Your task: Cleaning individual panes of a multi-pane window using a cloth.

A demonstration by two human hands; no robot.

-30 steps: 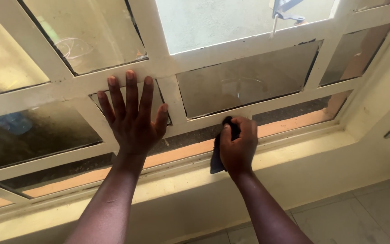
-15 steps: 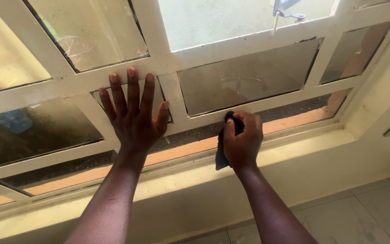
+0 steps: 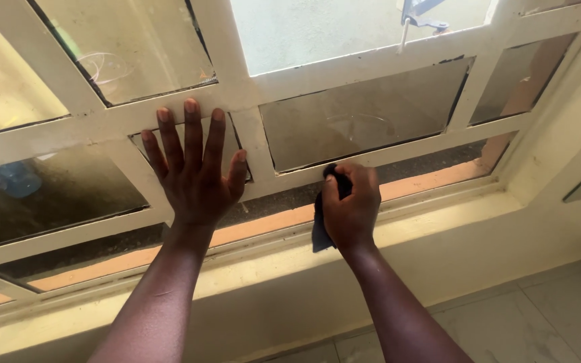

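The right hand (image 3: pixel 352 214) grips a dark blue cloth (image 3: pixel 320 228), bunched against the lower window frame bar (image 3: pixel 398 153). The cloth appears soft, light and pliable; bunch it in the palm. The left hand (image 3: pixel 195 176) lies flat, fingers spread, holding nothing.

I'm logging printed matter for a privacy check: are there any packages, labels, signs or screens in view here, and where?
None in view: only the cream window frame with its glass panes, the left hand pressed flat on it, and the right hand holding a dark cloth at the lower bar.
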